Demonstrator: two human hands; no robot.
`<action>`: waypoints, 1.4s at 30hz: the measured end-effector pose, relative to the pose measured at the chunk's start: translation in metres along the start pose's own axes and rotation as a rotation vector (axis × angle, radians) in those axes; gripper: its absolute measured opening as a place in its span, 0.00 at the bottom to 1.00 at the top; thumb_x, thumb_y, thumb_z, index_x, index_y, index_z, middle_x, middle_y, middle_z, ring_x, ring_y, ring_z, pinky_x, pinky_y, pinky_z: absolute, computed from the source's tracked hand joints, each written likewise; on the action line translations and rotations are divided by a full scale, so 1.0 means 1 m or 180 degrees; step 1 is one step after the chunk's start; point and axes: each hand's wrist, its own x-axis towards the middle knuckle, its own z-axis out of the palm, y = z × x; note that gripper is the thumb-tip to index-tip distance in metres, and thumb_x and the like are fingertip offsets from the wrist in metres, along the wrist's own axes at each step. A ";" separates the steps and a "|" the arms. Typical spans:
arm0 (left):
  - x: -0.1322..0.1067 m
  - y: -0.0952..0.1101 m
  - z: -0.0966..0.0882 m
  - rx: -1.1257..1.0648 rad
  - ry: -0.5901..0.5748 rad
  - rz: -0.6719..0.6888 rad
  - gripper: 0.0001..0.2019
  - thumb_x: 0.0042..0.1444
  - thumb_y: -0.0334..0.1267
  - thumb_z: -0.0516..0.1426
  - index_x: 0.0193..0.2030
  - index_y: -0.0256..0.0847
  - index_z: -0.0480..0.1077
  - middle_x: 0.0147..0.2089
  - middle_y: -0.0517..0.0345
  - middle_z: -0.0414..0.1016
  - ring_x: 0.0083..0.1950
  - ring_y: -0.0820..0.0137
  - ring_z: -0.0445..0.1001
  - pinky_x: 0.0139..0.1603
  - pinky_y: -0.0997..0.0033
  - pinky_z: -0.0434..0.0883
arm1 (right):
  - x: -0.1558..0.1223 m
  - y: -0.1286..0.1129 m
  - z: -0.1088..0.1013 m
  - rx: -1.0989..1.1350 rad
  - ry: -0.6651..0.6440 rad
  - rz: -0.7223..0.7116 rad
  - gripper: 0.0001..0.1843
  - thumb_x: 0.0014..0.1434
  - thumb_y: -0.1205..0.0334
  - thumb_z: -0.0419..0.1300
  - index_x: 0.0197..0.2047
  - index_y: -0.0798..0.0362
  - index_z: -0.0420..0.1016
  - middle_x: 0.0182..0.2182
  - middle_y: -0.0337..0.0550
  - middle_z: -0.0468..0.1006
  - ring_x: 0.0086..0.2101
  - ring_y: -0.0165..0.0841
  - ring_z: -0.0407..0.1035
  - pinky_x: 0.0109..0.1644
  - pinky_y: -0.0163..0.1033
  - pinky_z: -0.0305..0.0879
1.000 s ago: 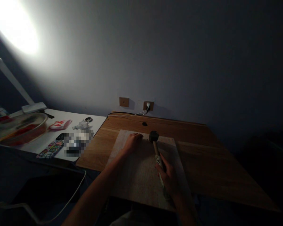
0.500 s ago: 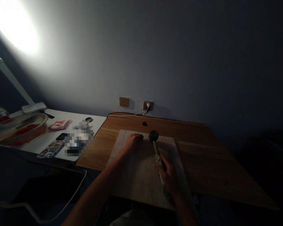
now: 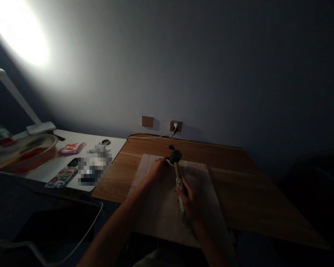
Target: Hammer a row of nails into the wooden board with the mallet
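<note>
A pale wooden board (image 3: 167,207) lies on a brown wooden desk (image 3: 239,193). My right hand (image 3: 188,202) is wrapped round the handle of a mallet (image 3: 177,174), whose dark round head sits raised near the board's far edge. My left hand (image 3: 157,168) rests on the board's far left part, fingers curled and pinched together just left of the mallet head. What those fingers hold is too small and dark to make out.
A white table (image 3: 58,163) adjoins on the left, with a glass dish (image 3: 22,152), a patterned phone case (image 3: 61,176) and small items. Wall sockets (image 3: 175,125) with a white plugged-in cable sit behind the desk. A lamp arm (image 3: 13,96) stands far left. The room is dim.
The mallet and my right hand have shifted left and slightly up, bringing the head close to my left fingertips. My left hand has barely moved.
</note>
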 end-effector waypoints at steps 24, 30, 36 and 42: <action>0.001 -0.007 0.000 -0.0084 0.0022 0.0013 0.24 0.57 0.27 0.56 0.61 0.39 0.67 0.46 0.52 0.82 0.44 0.68 0.80 0.46 0.71 0.75 | -0.005 0.011 0.001 -0.0177 -0.0185 0.0098 0.36 0.57 0.49 0.62 0.66 0.52 0.69 0.36 0.43 0.80 0.31 0.36 0.73 0.32 0.37 0.70; 0.004 -0.012 0.008 -0.0212 0.0168 0.0074 0.20 0.55 0.29 0.57 0.55 0.41 0.71 0.46 0.50 0.82 0.46 0.63 0.79 0.49 0.67 0.74 | -0.003 0.020 0.001 -0.0184 -0.0262 0.0043 0.37 0.56 0.48 0.62 0.67 0.54 0.69 0.35 0.43 0.81 0.28 0.33 0.71 0.31 0.37 0.70; 0.006 -0.015 -0.003 -0.0593 0.0120 0.0094 0.23 0.50 0.32 0.61 0.54 0.42 0.71 0.50 0.53 0.80 0.48 0.64 0.78 0.49 0.68 0.74 | -0.003 0.016 0.002 -0.0223 -0.0236 0.0075 0.38 0.57 0.47 0.61 0.67 0.57 0.68 0.47 0.49 0.80 0.31 0.33 0.71 0.32 0.37 0.69; 0.003 -0.028 -0.040 -0.0240 0.0226 0.0075 0.08 0.54 0.33 0.59 0.42 0.40 0.75 0.43 0.54 0.77 0.43 0.67 0.76 0.45 0.69 0.73 | -0.005 0.017 0.003 -0.0194 -0.0212 0.0114 0.38 0.58 0.46 0.61 0.68 0.55 0.67 0.31 0.42 0.78 0.25 0.31 0.67 0.27 0.35 0.66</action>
